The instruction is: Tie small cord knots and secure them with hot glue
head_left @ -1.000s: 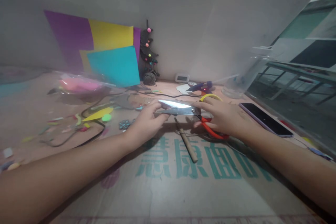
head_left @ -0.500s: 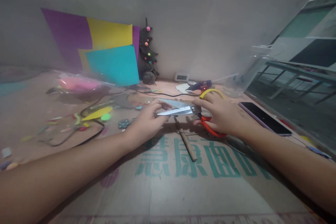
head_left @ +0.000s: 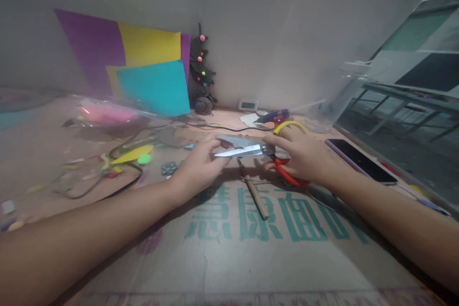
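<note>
My right hand [head_left: 299, 153] grips a pair of scissors [head_left: 247, 150] by its handles, one loop yellow and the other orange. The silver blades are parted and point left toward my left hand [head_left: 201, 160]. Its fingers are drawn together beside the blade tips, partly hidden behind them, around something dark and small that I cannot make out. Just below the blades, a tool with a wooden handle [head_left: 256, 198] lies on the cardboard surface [head_left: 229, 267], which bears green printed characters.
A phone [head_left: 360, 160] lies right of my right hand. Behind are a glue gun [head_left: 276, 116], a small white display device [head_left: 248, 104] and a dark ornament with coloured beads [head_left: 203, 74]. Coloured sheets [head_left: 154, 88] lean left, above a pink-filled plastic bag [head_left: 107, 112], scraps and a black cord.
Almost nothing differs. The left fingers have shifted very slightly at the blade tips; the scissors stay parted in the same place.
</note>
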A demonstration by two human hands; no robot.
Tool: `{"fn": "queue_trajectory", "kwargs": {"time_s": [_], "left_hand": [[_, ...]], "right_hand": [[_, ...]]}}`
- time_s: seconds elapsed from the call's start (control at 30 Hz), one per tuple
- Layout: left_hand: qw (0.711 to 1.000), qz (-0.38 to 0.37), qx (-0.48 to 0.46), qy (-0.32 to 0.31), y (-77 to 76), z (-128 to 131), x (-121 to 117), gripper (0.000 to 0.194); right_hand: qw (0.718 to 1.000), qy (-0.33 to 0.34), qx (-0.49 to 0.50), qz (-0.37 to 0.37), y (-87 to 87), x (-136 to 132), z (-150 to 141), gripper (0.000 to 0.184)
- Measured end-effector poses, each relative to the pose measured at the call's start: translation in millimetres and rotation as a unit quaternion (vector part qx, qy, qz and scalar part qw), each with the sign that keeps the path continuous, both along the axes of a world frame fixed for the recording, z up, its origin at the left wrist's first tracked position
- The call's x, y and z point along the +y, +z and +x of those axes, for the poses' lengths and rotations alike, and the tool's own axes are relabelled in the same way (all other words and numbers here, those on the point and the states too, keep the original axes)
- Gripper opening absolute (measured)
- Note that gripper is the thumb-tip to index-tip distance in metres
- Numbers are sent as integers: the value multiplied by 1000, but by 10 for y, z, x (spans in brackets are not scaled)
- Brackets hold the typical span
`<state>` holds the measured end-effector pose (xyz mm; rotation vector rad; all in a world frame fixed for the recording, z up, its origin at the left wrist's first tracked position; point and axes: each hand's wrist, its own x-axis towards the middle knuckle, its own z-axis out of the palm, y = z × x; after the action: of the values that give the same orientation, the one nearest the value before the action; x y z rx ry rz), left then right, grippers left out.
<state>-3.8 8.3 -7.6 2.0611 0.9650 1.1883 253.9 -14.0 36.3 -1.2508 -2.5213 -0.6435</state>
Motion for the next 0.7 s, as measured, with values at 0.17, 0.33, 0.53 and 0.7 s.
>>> {"fn": "queue_trajectory", "kwargs": {"time_s": [0.17, 0.33, 0.53, 0.7], "left_hand": [[1000, 20, 10, 11, -3, -10, 1, 13], [999, 44, 11, 7, 45, 1, -19, 17], [998, 64, 9, 0, 81, 0, -46, 19], [999, 33, 8, 7, 70, -7, -37, 14]], "right_hand": [[1000, -5, -8, 9, -26, 17, 22, 52], [999, 9, -7, 32, -71, 50, 71, 50], [998, 45, 18, 34, -106, 73, 115, 44], [996, -10, 70, -47, 24, 6, -3, 51]]}}
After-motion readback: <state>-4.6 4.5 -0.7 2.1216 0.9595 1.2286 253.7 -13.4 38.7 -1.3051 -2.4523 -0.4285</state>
